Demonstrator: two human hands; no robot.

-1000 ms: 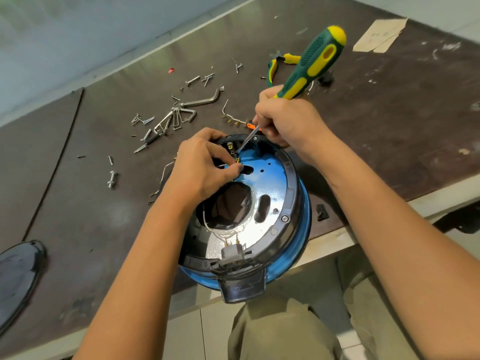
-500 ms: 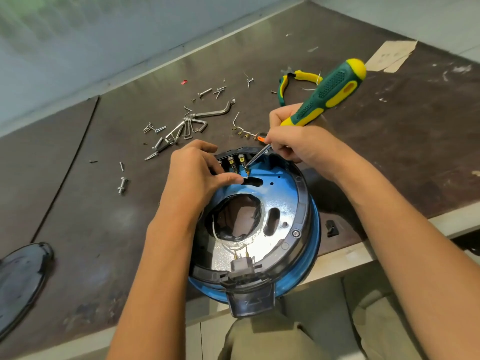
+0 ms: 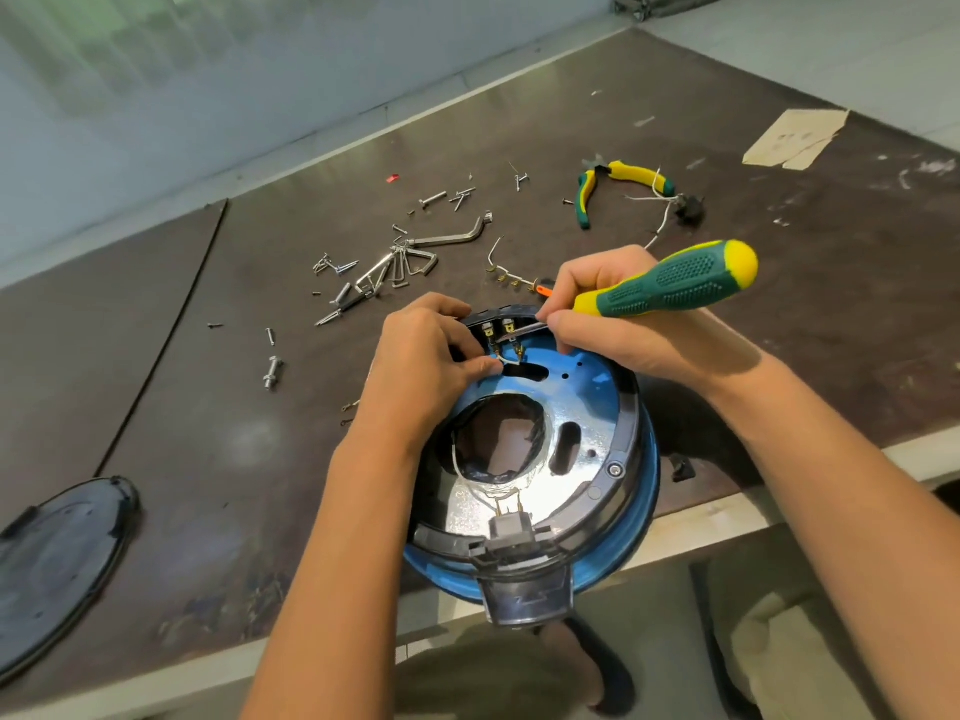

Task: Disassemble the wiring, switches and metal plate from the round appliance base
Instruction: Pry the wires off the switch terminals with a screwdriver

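Observation:
The round appliance base [image 3: 631,433], black rim over a blue shell, stands tilted at the table's front edge. A shiny metal plate [image 3: 582,402] with a large cut-out fills it. At its far rim sit two brass switch terminals [image 3: 497,332] with white wiring [image 3: 506,360]. My left hand [image 3: 431,356] holds the far left rim and its thumb pinches the white wiring. My right hand [image 3: 613,324] grips a green-yellow screwdriver [image 3: 670,285], its blade laid against the terminals. A socket block [image 3: 511,527] with brass pins sits at the near rim.
Loose screws, bolts and hex keys [image 3: 395,265] lie scattered behind the base. Green-yellow pliers [image 3: 618,181] with a wired black part [image 3: 688,207] lie further right. A dark round cover [image 3: 52,563] rests at the left edge. A small black clip [image 3: 680,467] sits right of the base.
The screwdriver handle has dropped from steeply raised to nearly level, its blade now across the terminals. My left thumb has taken hold of the white wiring, and both terminals are uncovered.

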